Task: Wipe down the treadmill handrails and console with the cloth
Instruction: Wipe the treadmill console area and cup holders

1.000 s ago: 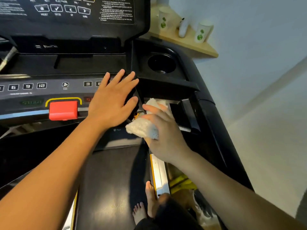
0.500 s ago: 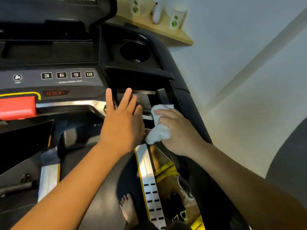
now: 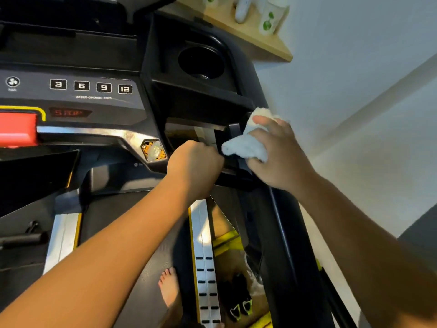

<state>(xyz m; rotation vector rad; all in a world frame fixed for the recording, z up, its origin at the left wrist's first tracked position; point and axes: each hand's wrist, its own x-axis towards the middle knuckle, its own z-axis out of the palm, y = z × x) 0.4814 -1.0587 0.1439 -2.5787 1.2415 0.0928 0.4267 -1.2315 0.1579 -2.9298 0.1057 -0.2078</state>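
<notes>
Cloth (image 3: 247,147): white, bunched; sits at 3 o'clock from frame centre, pressed onto the black handrail (image 3: 233,165) stub under the right wing of the console (image 3: 94,102).
Right hand (image 3: 283,159): grips the cloth, fingers and thumb curled round it; lies at 3 o'clock of the cloth.
Left hand (image 3: 195,162): clenched round the handrail, knuckles up, at 9 o'clock of the cloth and nearly touching it.
Console: dark panel filling 9 to 11 o'clock; carries speed keys (image 3: 92,86) marked 3, 6, 9 and 12, a fan key (image 3: 13,82) at their 9 o'clock, and a red-lit STOP readout (image 3: 68,112) at their 6 o'clock.
Red stop button (image 3: 17,130): at the 9 o'clock edge, framed in yellow, cut off by the frame.
Cup holder (image 3: 201,61): round black well at 11 o'clock of the cloth.
Shelf (image 3: 281,48): wooden, at 1 o'clock, against the pale wall; holds paper cups (image 3: 272,18) with green marks and a white object too cropped to name.
Belt (image 3: 142,233): dark, at 6 to 7 o'clock, under the left forearm.
Bare foot (image 3: 170,290): on the belt at 6 o'clock, toes toward the console.
Side rail (image 3: 203,256): silver, slotted, yellow-edged, at 3 o'clock of the foot.
Shoes (image 3: 238,301): dark with green trim, on the floor at 3 o'clock of the side rail.
</notes>
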